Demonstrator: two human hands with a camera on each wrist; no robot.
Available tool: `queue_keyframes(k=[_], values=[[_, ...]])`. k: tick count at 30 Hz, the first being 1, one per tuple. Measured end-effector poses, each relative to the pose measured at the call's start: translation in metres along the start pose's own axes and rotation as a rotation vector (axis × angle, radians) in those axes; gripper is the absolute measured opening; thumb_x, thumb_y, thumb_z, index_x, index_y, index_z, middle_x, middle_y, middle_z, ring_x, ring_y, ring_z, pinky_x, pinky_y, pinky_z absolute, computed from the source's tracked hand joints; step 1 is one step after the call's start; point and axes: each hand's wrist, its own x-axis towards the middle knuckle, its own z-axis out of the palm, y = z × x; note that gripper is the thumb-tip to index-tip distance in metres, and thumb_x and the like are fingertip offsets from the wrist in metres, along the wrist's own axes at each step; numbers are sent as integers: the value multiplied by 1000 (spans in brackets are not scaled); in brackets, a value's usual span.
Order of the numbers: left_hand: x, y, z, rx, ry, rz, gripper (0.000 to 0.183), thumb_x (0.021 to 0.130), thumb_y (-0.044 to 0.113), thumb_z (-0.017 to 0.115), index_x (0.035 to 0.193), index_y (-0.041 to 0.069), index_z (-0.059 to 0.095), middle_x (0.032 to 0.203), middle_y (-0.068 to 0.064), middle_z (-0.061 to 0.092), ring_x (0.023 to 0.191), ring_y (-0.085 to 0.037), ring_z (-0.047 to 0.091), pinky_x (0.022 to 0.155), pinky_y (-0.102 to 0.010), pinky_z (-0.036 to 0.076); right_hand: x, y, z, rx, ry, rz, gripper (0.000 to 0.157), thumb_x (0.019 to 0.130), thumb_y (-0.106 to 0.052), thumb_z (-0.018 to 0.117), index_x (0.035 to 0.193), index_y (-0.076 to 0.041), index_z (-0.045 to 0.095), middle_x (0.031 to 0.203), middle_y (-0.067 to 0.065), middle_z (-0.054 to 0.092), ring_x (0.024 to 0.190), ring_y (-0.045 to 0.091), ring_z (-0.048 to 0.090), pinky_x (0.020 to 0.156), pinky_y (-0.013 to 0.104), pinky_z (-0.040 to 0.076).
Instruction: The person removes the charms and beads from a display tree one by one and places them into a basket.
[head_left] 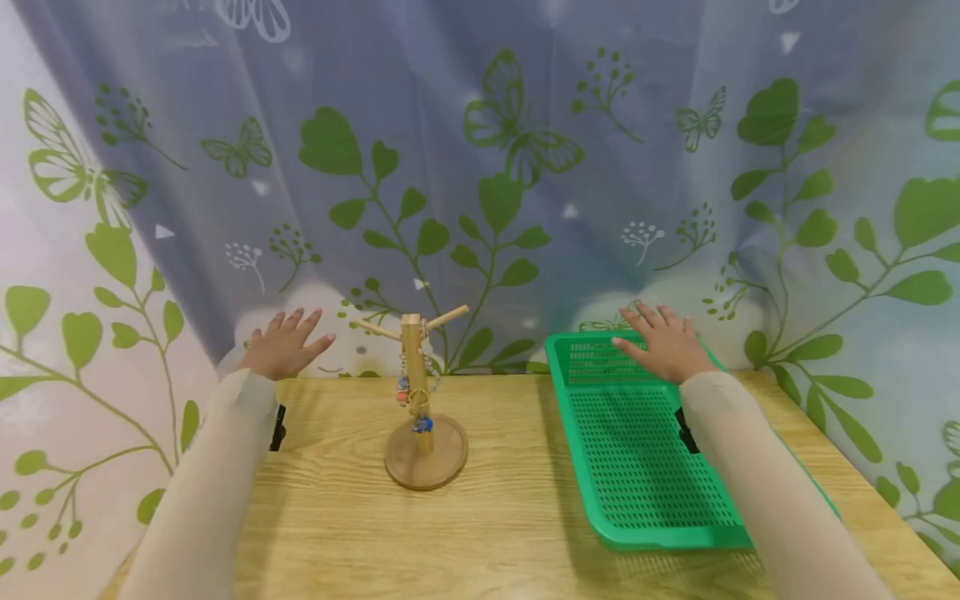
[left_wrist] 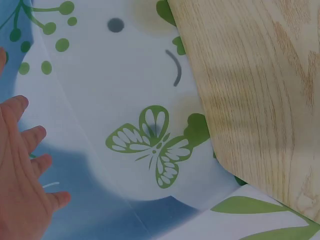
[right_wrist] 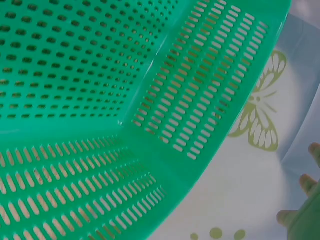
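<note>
Both hands are raised with fingers spread, and neither holds anything. The left hand [head_left: 285,344] hovers above the far left part of the table, left of a wooden stand [head_left: 412,358]. That stand has a round base, an upright post and two slanted pegs. Bracelets [head_left: 417,398] with beads and chains hang on it, and a blue piece [head_left: 423,425] shows low on the post. Over the far end of a green plastic basket [head_left: 637,450] is the right hand [head_left: 667,343]. Only fingertips and part of each hand appear in the wrist views.
The wood-grain table [head_left: 495,517] meets a curtain [head_left: 420,208] printed with leaves and butterflies along its far edge. Inside the basket, its perforated floor shows. A black wrist device [head_left: 277,429] is on the left forearm, another [head_left: 686,431] on the right.
</note>
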Motion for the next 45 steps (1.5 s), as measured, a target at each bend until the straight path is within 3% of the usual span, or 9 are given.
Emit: queue_keyframes(k=[14, 24, 34, 45], values=[[1, 14, 2, 7, 16, 61, 74, 99, 56, 27, 151, 5, 16, 151, -29, 15, 135, -53, 10, 100, -72, 12, -1, -14, 6, 61, 18, -58, 70, 98, -55, 36, 151, -12, 23, 154, 21, 17, 138, 49, 10, 102, 71, 8], [-2, 20, 1, -33, 69, 127, 79, 95, 64, 23, 150, 7, 21, 149, -28, 22, 134, -53, 15, 100, -72, 12, 1, -19, 12, 90, 24, -95, 68, 98, -51, 39, 152, -14, 20, 154, 20, 17, 139, 47, 9, 103, 70, 8], [-5, 21, 5, 10, 75, 182, 70, 100, 53, 30, 150, 5, 22, 149, -28, 25, 135, -51, 19, 104, -67, 15, -6, -31, 11, 133, 35, -150, 64, 98, -45, 45, 151, -17, 23, 155, 17, 17, 140, 45, 9, 105, 68, 7], [-12, 15, 7, -179, 116, 193, 64, 102, 46, 31, 148, 2, 28, 146, -26, 34, 131, -45, 33, 104, -60, 24, -11, -40, 7, 186, 66, -201, 63, 98, -49, 43, 151, -18, 25, 155, 15, 19, 140, 44, 11, 105, 68, 8]])
